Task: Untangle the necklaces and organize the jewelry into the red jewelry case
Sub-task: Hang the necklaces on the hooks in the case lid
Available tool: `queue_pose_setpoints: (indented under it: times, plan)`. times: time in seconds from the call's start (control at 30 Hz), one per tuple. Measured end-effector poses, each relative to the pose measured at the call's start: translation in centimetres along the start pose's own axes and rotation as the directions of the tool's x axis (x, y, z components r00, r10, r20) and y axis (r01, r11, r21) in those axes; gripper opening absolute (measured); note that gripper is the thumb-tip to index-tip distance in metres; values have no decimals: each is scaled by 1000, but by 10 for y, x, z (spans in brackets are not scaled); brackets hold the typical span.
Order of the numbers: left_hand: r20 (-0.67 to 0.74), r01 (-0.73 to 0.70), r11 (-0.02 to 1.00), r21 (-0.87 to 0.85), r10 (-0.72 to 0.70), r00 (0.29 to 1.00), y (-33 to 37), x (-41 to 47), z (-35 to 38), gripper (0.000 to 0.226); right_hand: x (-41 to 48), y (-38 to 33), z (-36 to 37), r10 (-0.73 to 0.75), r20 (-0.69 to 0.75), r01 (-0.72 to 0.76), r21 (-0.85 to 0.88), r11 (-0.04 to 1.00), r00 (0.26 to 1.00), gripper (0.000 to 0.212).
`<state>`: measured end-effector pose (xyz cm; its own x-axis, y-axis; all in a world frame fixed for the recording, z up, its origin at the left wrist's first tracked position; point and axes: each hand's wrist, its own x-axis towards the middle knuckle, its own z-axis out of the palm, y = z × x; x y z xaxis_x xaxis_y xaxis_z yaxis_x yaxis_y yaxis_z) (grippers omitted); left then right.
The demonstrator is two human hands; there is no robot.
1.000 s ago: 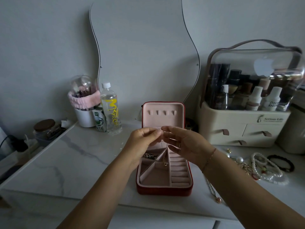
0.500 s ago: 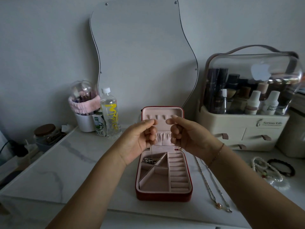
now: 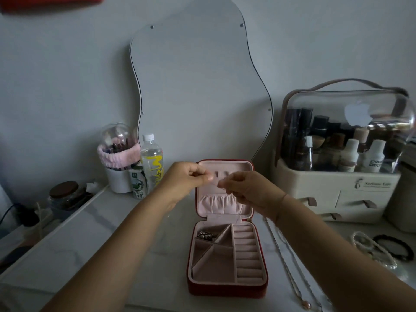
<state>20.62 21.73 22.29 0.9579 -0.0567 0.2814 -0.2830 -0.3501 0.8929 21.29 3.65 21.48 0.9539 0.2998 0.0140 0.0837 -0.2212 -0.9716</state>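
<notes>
The red jewelry case lies open on the marble table, its pink lid standing upright. A dark beaded piece sits in the case's top-left compartment. My left hand and right hand are raised in front of the lid's hooks, fingertips pinched close together on a very fine necklace chain that hardly shows. Two long chain necklaces lie on the table right of the case. A pearl bracelet and a black band lie further right.
A cream cosmetics organizer with a clear dome stands at the back right. A wavy mirror leans on the wall behind the case. At the back left are a water bottle, a brush cup and a jar.
Both hands have risen from above the tray to the lid's hooks, still pinching the chain. The small pendant no longer hangs over the tray. The camera tilted up.
</notes>
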Motion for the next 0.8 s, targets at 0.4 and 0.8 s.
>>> queue_pose_setpoints:
  times: [0.4, 0.8]
  plan:
    - [-232, -32, 965, 261, 95, 968, -40, 26, 3, 6, 39, 19, 13, -250, -207, 164, -357, 919, 946, 12]
    - [-635, 15, 961, 277, 172, 753, -50, 39, 39, 14, 66, 26, 52, -382, -592, 27, -519, 854, 710, 14]
